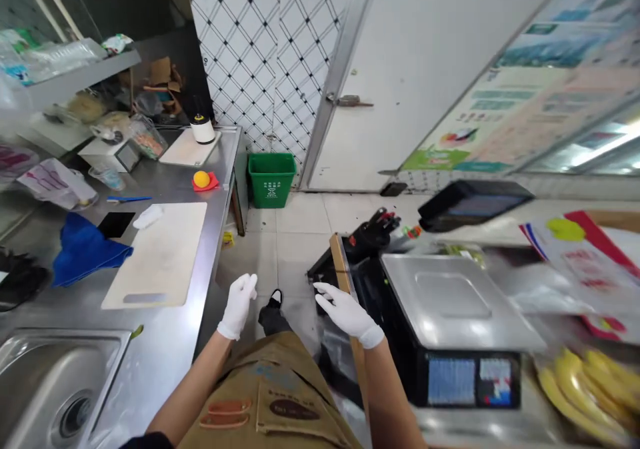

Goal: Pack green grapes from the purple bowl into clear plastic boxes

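Hands in white gloves are open, with loose fingers that hold nothing. The right hand (347, 314) is just beside a wood strip (340, 266) and a black weighing scale (455, 299) with a smooth steel top. The left hand (239, 306) is near a shiny steel counter (170, 329) with a white cutting board (155, 256). Past the fingers, a green bin (271, 179) stands on a tile floor (295, 236) by a white door (400, 82).

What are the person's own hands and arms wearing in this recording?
The left hand and right hand wear snug white disposable gloves that end in cuffs at the wrists. The forearms above them are bare, and a black sleeve edge shows at the bottom of the view, by the left arm.
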The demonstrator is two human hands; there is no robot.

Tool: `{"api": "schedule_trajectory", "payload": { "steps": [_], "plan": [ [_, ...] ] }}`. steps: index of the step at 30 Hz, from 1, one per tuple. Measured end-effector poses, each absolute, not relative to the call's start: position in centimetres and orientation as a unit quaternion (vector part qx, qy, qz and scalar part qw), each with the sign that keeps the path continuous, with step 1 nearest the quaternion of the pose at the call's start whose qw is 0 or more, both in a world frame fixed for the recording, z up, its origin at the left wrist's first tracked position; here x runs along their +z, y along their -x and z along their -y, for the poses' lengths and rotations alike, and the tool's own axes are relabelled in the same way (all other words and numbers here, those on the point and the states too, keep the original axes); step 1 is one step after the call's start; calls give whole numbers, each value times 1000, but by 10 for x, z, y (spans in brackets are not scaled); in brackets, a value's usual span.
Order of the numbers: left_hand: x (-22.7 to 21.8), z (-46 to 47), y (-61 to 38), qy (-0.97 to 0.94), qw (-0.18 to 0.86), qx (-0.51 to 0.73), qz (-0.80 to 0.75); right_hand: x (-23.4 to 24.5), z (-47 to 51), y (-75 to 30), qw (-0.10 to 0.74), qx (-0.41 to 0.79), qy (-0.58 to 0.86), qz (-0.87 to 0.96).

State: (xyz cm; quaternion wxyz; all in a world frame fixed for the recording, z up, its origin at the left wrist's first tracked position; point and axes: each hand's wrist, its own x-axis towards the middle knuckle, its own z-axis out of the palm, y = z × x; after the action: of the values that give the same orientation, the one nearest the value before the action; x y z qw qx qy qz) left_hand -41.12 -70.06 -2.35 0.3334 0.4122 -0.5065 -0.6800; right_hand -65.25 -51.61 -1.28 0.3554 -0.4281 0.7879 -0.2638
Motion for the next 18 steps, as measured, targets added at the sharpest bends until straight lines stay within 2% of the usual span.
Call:
{"api": "schedule_trajectory", "payload": {
  "steps": [4, 9, 13, 18],
  "plan": [
    [-1, 789, 506, -423, 401, -688, 433, 7, 616, 777, 357, -291, 438, -772],
    [16, 885, 600, -426, 436, -694, 384, 59, 743, 906, 367, -331, 500, -711],
    [-17, 937, 678, -443, 386, -731, 348, 78, 831, 1000, 374, -380, 488, -691],
    [-88, 1000, 798, -488, 289, -764, 307, 65, 933, 1163, 265, -435, 405, -759]
  ]
}}
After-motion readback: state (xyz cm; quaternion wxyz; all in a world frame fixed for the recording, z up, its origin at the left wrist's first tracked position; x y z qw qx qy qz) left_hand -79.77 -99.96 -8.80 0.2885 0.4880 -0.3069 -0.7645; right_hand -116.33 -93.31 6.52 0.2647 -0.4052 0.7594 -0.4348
